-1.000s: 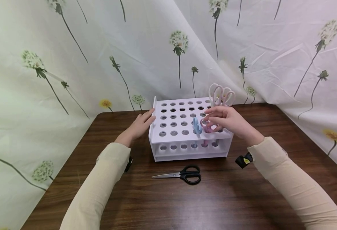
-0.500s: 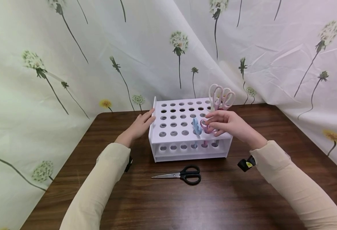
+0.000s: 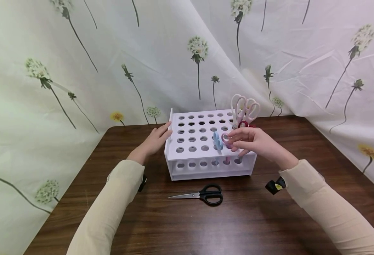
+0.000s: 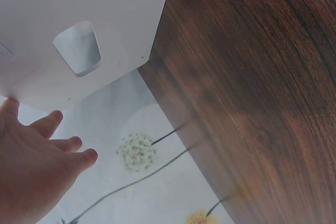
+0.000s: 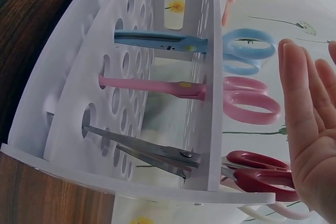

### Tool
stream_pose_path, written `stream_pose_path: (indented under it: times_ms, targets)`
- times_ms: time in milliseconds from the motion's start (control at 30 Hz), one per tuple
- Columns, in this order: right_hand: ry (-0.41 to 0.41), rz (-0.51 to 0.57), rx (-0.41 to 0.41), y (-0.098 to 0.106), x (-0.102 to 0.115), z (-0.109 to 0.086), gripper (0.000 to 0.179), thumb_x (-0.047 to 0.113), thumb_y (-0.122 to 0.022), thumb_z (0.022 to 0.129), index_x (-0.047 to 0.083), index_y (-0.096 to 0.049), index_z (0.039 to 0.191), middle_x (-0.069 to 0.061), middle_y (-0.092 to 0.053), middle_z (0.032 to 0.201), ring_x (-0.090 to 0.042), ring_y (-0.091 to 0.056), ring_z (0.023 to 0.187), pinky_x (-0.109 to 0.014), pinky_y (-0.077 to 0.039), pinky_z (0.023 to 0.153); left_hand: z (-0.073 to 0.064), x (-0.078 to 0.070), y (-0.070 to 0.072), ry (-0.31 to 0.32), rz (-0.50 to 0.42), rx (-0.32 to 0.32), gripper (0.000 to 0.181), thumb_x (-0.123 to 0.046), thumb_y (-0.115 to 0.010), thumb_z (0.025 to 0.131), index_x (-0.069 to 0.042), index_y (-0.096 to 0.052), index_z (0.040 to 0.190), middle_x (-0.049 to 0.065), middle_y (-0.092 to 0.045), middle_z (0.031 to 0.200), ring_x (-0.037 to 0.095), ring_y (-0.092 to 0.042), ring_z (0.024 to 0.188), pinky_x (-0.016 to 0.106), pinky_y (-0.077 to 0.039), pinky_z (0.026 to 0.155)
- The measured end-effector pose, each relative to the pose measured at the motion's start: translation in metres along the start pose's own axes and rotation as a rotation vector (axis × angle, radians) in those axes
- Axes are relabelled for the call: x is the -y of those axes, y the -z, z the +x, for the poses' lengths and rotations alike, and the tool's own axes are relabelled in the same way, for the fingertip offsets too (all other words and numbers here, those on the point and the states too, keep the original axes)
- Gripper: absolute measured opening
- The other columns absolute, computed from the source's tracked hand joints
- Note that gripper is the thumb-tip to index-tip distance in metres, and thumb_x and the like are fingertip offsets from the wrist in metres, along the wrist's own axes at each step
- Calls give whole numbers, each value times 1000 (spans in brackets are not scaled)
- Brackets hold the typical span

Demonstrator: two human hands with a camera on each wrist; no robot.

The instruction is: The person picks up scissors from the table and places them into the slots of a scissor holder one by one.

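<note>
A white rack (image 3: 191, 156) with rows of round holes stands on the table. My left hand (image 3: 152, 143) rests its fingertips against the rack's left side panel, fingers extended. My right hand (image 3: 257, 141) hovers over the rack's front right corner; in the right wrist view its fingers are extended and apart from the handles. Nearest to it, pink scissors (image 5: 252, 106) and red scissors (image 5: 262, 177) stand blades down in the holes. Light blue scissors (image 3: 218, 141) stand just left of the pink pair. Behind the hand, white and pale pink scissors handles (image 3: 242, 108) rise at the back right.
Black-handled scissors (image 3: 210, 194) lie on the dark wooden table (image 3: 161, 226) in front of the rack, blades pointing left. A flower-printed cloth (image 3: 174, 63) hangs behind and beside the table.
My right hand has drawn slightly right and toward me, uncovering red scissors handles behind it. The left hand, the rack and the black scissors stay in place.
</note>
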State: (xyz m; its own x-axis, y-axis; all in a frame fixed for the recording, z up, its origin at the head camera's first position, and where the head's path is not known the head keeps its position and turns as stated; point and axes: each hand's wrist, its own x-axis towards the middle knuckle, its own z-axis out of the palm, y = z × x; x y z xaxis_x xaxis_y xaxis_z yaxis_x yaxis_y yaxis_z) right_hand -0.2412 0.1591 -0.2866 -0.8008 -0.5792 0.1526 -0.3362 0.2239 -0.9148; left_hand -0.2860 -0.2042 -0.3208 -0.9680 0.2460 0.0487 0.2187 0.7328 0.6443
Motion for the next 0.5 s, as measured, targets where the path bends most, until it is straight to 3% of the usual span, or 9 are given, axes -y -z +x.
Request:
stream_pose_path:
  times_ms: [200, 500]
  targets:
    - [10, 10, 15, -2, -2, -2, 35, 8, -62, 89, -6, -54, 120, -29, -58, 110, -26, -64, 87, -45, -52, 66, 0, 0, 0, 5, 3, 0, 58, -50, -28, 98, -25, -16, 149, 6, -15, 152, 38, 7, 136, 55, -3, 105]
    - [0, 20, 44, -7, -10, -4, 37, 8, -64, 87, -7, -55, 119, -20, -63, 105, -28, -65, 84, -48, -52, 65, 0, 1, 0, -5, 16, -1, 58, -50, -27, 98, -24, -16, 149, 7, -15, 152, 38, 6, 135, 55, -3, 105]
